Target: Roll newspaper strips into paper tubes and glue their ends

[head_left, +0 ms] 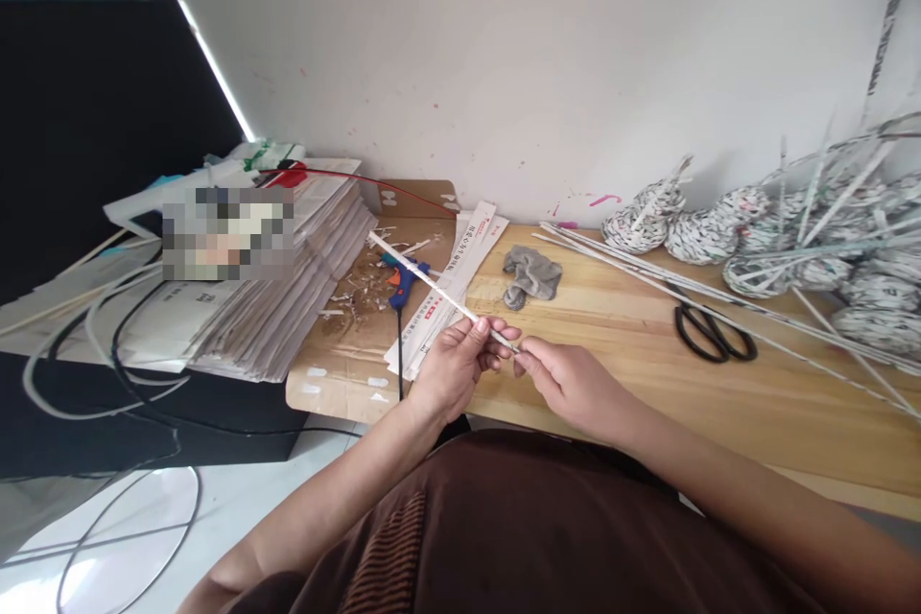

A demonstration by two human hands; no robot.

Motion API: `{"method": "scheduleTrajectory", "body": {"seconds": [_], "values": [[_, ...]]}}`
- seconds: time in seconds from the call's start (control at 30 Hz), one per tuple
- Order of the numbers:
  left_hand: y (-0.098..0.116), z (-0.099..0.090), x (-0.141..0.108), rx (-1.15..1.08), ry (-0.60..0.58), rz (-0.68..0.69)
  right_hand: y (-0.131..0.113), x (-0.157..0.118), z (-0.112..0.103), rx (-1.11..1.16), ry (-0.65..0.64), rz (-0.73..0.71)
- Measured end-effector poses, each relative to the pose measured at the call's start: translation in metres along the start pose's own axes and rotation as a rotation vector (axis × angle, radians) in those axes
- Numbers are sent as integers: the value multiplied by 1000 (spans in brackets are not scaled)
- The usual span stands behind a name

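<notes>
A thin white rolled paper tube [424, 276] slants from the upper left down to the right in front of me. My left hand [455, 366] is closed round its lower part, thumb on top. The right hand [572, 386] pinches at the tube's lower right end; the fingertips hide exactly what is there. Just behind the tube lies a blue glue gun [412, 290] with an orange part. Flat printed paper strips [475, 245] lie under and behind the tube, beyond my left hand.
A tall stack of paper [306, 283] stands left, with loose cables beside it. Paper scraps litter a cardboard sheet [335, 395]. On the wooden table [611, 345] are a crumpled grey cloth [536, 273], black-handled scissors [712, 336], long paper tubes [669, 276] and several woven paper pieces [640, 216].
</notes>
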State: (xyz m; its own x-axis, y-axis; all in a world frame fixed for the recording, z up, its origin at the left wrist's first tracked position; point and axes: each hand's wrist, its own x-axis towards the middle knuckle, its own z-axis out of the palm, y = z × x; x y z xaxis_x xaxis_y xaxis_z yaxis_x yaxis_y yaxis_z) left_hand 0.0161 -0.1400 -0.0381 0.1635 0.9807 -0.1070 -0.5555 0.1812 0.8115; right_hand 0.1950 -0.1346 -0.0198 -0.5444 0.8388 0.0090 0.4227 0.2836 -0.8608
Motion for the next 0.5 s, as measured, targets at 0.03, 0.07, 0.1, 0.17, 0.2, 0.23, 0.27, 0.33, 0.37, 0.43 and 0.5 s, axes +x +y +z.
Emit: {"method": "scheduleTrajectory", "body": {"seconds": [0.03,0.07,0.1,0.17,0.2,0.23,0.27,0.33,0.37,0.43,0.5], "values": [[0,-1,0,-8,0,7,3,0,0,151,-82,62],[0,-2,-1,-17,-2,12,6,1,0,320,-181,128],[0,-2,-1,-25,-4,15,10,1,-1,478,-279,185],[0,-2,-1,-32,-3,13,13,1,-1,658,-382,252],[-1,-2,-1,-31,-2,9,12,1,-2,636,-373,253],[-1,-1,0,-26,-3,3,10,1,-2,547,-327,235],[-2,0,0,-19,-6,-3,7,1,-2,420,-251,196],[-2,1,0,-8,-18,-8,2,2,-1,172,-89,84],[-2,1,0,-6,-21,-5,0,2,-1,109,-43,47],[-2,1,-1,-7,-15,5,0,3,1,191,-67,58],[0,1,-2,-14,-2,12,4,4,2,465,-219,139]]}}
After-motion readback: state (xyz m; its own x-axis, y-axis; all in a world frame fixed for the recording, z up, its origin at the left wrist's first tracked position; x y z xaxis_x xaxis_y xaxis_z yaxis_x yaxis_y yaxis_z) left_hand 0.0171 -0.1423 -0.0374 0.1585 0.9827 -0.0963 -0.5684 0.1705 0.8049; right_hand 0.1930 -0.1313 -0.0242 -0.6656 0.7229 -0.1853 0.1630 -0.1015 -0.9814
